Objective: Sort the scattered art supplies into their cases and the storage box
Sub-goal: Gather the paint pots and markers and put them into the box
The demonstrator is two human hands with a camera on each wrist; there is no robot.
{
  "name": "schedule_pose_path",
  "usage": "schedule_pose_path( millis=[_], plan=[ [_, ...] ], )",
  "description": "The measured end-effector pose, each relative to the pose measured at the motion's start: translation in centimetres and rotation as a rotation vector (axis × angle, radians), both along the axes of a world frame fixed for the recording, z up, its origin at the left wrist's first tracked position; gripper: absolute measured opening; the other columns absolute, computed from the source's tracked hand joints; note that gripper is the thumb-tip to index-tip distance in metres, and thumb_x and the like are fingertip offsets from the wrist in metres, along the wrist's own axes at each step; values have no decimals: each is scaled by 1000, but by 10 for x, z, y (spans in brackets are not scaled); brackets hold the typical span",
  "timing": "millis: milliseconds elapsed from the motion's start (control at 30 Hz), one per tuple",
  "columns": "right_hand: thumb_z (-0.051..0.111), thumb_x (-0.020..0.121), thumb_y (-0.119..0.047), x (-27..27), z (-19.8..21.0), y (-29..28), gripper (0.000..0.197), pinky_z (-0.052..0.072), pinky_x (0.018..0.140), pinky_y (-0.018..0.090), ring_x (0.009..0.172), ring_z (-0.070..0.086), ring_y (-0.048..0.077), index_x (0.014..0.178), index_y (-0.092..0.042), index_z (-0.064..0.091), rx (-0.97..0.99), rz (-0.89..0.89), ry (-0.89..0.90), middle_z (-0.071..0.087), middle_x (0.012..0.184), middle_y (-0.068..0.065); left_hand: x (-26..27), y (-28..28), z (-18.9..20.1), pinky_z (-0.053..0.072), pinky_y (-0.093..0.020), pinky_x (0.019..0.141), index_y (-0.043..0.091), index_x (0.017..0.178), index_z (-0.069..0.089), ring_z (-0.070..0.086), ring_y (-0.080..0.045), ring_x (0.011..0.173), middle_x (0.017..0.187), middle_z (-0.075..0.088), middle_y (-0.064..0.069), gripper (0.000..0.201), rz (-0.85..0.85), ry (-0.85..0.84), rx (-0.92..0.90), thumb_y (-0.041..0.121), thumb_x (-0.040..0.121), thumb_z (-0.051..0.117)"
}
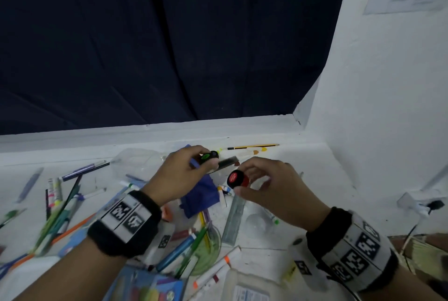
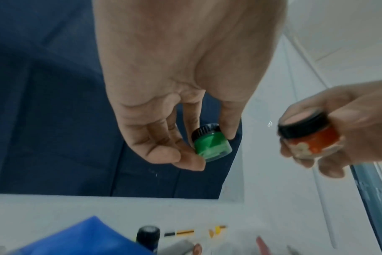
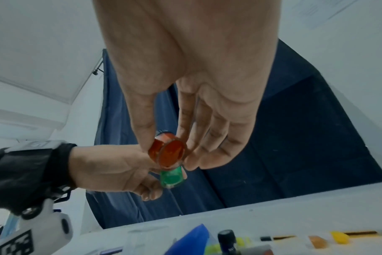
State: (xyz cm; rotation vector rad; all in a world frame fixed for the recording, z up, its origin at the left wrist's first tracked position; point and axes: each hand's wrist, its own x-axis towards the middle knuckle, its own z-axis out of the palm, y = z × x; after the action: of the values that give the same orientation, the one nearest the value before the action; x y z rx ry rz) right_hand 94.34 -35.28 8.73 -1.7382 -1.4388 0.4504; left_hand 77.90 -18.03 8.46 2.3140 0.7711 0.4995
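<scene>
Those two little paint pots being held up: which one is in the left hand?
The green paint pot, pinched by the left hand. The right hand holds the red paint pot.

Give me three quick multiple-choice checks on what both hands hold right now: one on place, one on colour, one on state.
1. Where is the red paint jar?
A. in the right hand
B. lying on the table
C. inside the blue pouch

2. What colour is the paint in the jar held by the left hand?
A. yellow
B. green
C. white

3. What state are the two jars in?
A. both uncapped
B. one tipped and spilling
C. both capped with black lids

Answers:
1 A, its fingers pinch the jar above the table.
2 B, the green paint jar shows in the left wrist view.
3 C, black lids sit on both.
</scene>
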Motion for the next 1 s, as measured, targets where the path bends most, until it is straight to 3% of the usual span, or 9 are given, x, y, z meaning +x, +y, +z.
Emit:
schedule_pose_path(
  millis=[67,133,300,467,600,667,800,900,1000],
  plan=[
    [79,78,-32,-17,7,-4,29,52,71,17,84,66,3,104,-33,66,8,0,54,70,86,-14,-33,-17,14,51,-32,73,32,93,69,65,-13,73,83,68,10,23,25,-69,-52,52,93,58],
    [77,80,-27,-36,13,-9,29,51,69,17,77,66,6,106,-32,65,4,23,103,70,81,-10,-67,-34,26,50,-31,71,27,95,72,65,-16,68,81,68,8,25,46,-133,-97,46,94,55],
    [73,82,-30,-91,17,-18,17,46,64,17,62,57,5,98,-32,67,-8,88,107,63,70,-6,-153,-69,42,51,-35,70,18,105,75,65,-22,74,90,72,-4,34,137,-244,-300,38,98,48],
    [75,83,-35,-159,14,-18,20,55,76,31,76,66,9,98,-28,65,-33,190,171,69,78,-7,-233,-80,39,51,-39,75,20,106,77,62,-33,80,89,70,-10,30,194,-294,-385,33,99,50],
    [78,82,-23,-216,7,-10,21,55,81,46,80,71,18,95,-18,63,-46,195,288,73,83,2,-296,-82,29,49,-34,70,19,106,76,62,-21,72,88,70,-8,28,211,-307,-396,32,96,52],
    [78,80,-19,-244,1,-6,21,56,82,48,84,72,19,94,-18,63,-53,205,339,73,87,2,-328,-81,21,49,-30,66,21,104,77,62,-19,70,87,70,-5,26,236,-320,-408,30,93,55],
    [77,82,-14,-296,-9,0,27,54,77,36,83,74,10,104,-20,62,-97,208,363,69,94,-11,-385,-72,-2,51,-23,65,36,98,75,66,-15,70,85,72,-4,18,275,-244,-359,32,84,64],
    [74,79,-34,-331,-19,6,28,55,82,35,89,70,7,105,-29,65,-103,197,183,66,99,-12,-419,-63,-27,54,-24,68,43,99,72,69,-12,76,91,73,12,24,269,-76,-282,36,77,76],
    [73,83,-34,-362,-30,16,24,52,87,30,96,62,4,104,-24,68,-113,258,39,65,102,-13,-437,-54,-48,51,-18,72,45,105,68,65,-5,88,98,70,27,32,195,112,-144,36,78,82]
  ],
)
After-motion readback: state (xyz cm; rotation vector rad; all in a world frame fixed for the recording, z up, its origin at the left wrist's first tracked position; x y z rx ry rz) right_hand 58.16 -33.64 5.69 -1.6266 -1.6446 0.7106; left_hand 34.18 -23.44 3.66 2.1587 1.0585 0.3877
